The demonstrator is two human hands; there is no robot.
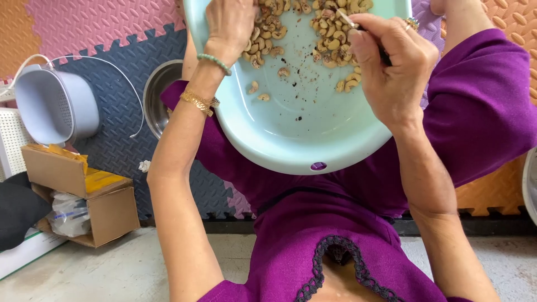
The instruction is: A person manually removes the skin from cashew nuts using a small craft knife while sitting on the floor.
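A pale mint plastic basin (291, 140) rests on my lap over a purple dress. Cashew nuts (330, 42) lie heaped in its far part, with a few loose ones and dark flecks nearer the middle. My left hand (229, 22), with a green bead bracelet and a gold one at the wrist, reaches down onto the nuts at the basin's far left. Its fingertips are cut off by the frame's top edge. My right hand (391, 67), wearing a ring, grips a small knife (348, 20) with a dark handle, its metal tip over the nuts.
A steel bowl (159, 98) sits on the dark foam mat left of the basin. Farther left are a grey plastic strainer basket (56, 103) and an open cardboard box (84, 196) with bags inside. Orange and pink foam mats (492, 184) cover the floor around.
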